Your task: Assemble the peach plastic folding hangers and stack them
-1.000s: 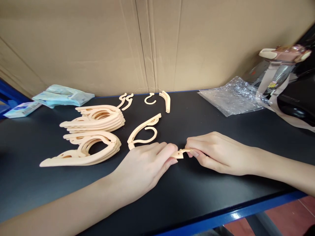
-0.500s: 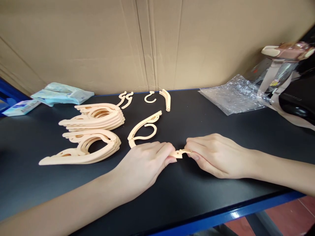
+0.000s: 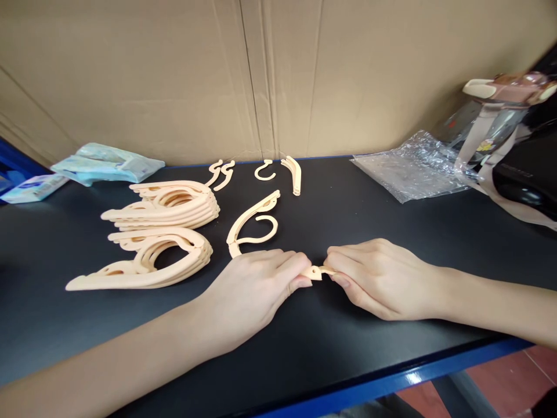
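Note:
My left hand (image 3: 265, 290) is closed around a cream plastic hanger arm (image 3: 313, 273); only its end with a small hole shows past the thumb. My right hand (image 3: 383, 278) pinches a thin cream piece (image 3: 328, 270), which meets that end; most of it is hidden in the fingers. Just behind my left hand lies a cream folding hanger (image 3: 243, 223) with a curved hook, its lower end covered by the hand. Two stacks of folded hangers, a rear stack (image 3: 174, 212) and a front stack (image 3: 161, 267), lie to the left.
Along the back of the black table (image 3: 348, 360) lie loose S-shaped pieces (image 3: 224, 175), a hook (image 3: 265, 171) and some curved arms (image 3: 295, 174). Blue-white packets (image 3: 107, 164) are at back left. A clear plastic bag (image 3: 404, 171) and a strapped bottle (image 3: 496, 116) stand at right.
Both hands stay nearly in place, and the two pieces sit slightly closer in line. The hanger behind my left hand has tilted a little, its tip shifting left. The view has shifted slightly.

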A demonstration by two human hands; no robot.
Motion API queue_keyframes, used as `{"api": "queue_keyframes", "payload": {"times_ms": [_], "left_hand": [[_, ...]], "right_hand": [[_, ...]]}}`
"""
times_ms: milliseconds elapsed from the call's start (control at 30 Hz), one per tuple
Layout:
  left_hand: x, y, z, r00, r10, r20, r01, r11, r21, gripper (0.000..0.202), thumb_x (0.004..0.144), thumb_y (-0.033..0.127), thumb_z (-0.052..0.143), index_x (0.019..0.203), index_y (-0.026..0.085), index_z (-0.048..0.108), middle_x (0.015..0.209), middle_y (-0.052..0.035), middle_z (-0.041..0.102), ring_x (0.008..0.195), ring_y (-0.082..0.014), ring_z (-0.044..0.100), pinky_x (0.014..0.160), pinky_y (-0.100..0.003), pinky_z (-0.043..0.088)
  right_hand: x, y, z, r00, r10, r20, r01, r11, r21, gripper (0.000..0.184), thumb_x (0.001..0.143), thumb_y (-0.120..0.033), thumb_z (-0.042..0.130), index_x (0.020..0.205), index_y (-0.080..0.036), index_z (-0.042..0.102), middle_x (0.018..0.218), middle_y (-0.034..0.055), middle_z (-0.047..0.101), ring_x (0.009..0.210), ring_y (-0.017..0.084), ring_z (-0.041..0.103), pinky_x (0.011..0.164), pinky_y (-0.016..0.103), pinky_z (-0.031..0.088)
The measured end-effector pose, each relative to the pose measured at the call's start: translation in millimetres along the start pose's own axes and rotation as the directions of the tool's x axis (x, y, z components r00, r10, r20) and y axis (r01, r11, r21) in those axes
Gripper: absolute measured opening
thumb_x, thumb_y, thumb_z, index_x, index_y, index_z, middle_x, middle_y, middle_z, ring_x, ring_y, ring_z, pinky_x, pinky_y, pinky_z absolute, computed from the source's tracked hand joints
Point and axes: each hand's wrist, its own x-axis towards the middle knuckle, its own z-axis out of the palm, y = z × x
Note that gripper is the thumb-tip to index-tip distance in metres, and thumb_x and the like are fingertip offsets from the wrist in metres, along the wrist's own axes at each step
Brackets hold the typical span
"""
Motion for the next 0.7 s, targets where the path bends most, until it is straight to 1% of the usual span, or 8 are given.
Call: {"api": "queue_keyframes", "payload": {"times_ms": [167, 333, 533, 700], "left_hand": [[0.8, 0.2, -0.8, 1.000, -0.020, 0.007, 0.020, 0.999, -0.032, 0.026, 0.103, 0.025, 0.033, 0.086, 0.020, 0.052, 0.075, 0.0029, 0.061, 0.065, -0.0126, 0.059, 0.058, -0.023, 0.040], [0.8, 0.6, -1.7, 0.999, -0.033, 0.025, 0.034, 0.998, -0.055, 0.028, 0.104, 0.026, 0.031, 0.086, 0.020, 0.052, 0.076, 0.0027, 0.062, 0.066, -0.0127, 0.059, 0.059, -0.023, 0.040], [1.9, 1.0, -2.9, 0.998, -0.045, 0.035, 0.047, 0.996, -0.076, 0.025, 0.103, 0.026, 0.034, 0.086, 0.020, 0.051, 0.078, 0.0029, 0.062, 0.067, -0.0125, 0.059, 0.060, -0.023, 0.040], [1.8, 0.2, -4.0, 0.998, -0.050, 0.043, 0.053, 0.995, -0.083, 0.027, 0.104, 0.028, 0.032, 0.085, 0.021, 0.051, 0.078, 0.0030, 0.062, 0.067, -0.0124, 0.060, 0.060, -0.023, 0.040]], "right_hand": [[1.5, -1.5, 0.5, 0.992, -0.101, -0.082, 0.085, 0.981, -0.174, 0.033, 0.097, -0.017, 0.030, 0.073, -0.017, 0.052, 0.063, 0.0003, 0.048, 0.053, 0.014, 0.038, 0.051, 0.028, 0.030], [2.0, -2.7, -1.6, 0.982, -0.148, -0.117, 0.113, 0.958, -0.263, 0.031, 0.096, -0.017, 0.031, 0.072, -0.018, 0.051, 0.062, 0.0001, 0.047, 0.053, 0.014, 0.036, 0.052, 0.028, 0.030], [1.5, -3.0, -3.2, 0.981, -0.150, -0.123, 0.107, 0.948, -0.299, 0.028, 0.094, -0.021, 0.035, 0.073, -0.018, 0.053, 0.063, 0.0008, 0.050, 0.055, 0.015, 0.039, 0.054, 0.028, 0.031], [0.6, -3.9, -3.1, 0.982, -0.157, -0.106, 0.119, 0.946, -0.303, 0.028, 0.093, -0.024, 0.036, 0.073, -0.018, 0.054, 0.065, 0.0015, 0.051, 0.057, 0.015, 0.039, 0.054, 0.028, 0.031]]}}
